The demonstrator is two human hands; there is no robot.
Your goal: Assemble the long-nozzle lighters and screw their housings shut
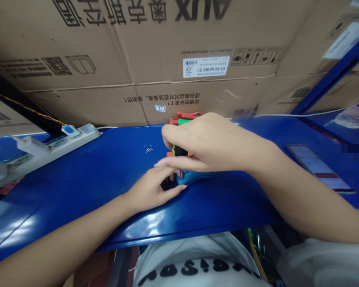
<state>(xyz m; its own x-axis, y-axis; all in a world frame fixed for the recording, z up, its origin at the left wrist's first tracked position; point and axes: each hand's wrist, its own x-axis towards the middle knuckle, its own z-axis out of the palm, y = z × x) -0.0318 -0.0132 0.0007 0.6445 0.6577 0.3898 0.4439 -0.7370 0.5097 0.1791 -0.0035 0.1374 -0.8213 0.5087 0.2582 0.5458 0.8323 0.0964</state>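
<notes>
My right hand (194,139) is wrapped round the black and yellow handle of a screwdriver (179,150), held upright with its shaft pointing down. Below it lies a light blue plastic object (194,177) on the blue table; its kind is partly hidden by my hands. My left hand (155,185) grips the blue object's left end, thumb along the near side and fingers on the far side. The screwdriver's tip meets the blue object close to my left fingertips. Behind my right hand lie tools with red and green handles (184,120), mostly covered.
Several tiny metal pieces (148,150) lie on the blue table (113,159). A power strip (56,145) with plugs runs along the left. On the right rests a phone (318,167) with its screen lit. A large cardboard box (155,52) stands along the back edge.
</notes>
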